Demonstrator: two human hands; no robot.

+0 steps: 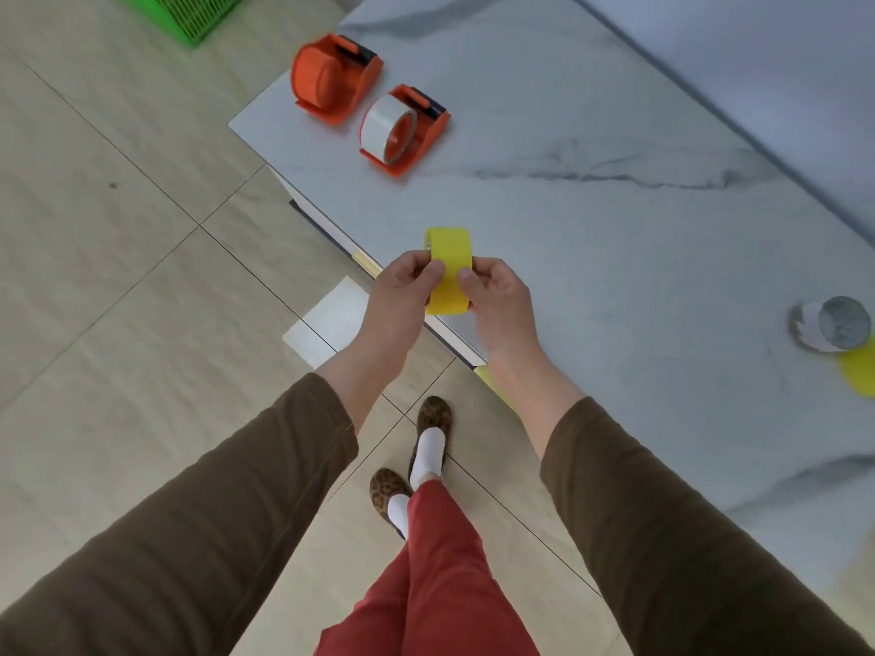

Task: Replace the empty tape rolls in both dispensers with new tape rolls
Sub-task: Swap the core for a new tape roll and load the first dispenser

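Observation:
I hold a yellow tape roll (449,269) upright over the table's near edge. My left hand (405,286) grips its left side and my right hand (497,295) its right side, both thumbs pressed on the outer face. Far along the marble table (592,220) stand two orange dispensers. The farther dispenser (334,78) shows only its orange hub, with no roll visible on it. The nearer dispenser (405,127) carries a whitish roll (388,127). At the right edge lies a clear tape roll (831,324) next to another yellow roll (861,374), which is cut off by the frame.
A green mesh basket (189,14) stands on the tiled floor at the top left. A white sheet (326,324) lies on the floor beside the table. My feet in patterned slippers (416,461) are close to the table's corner edge.

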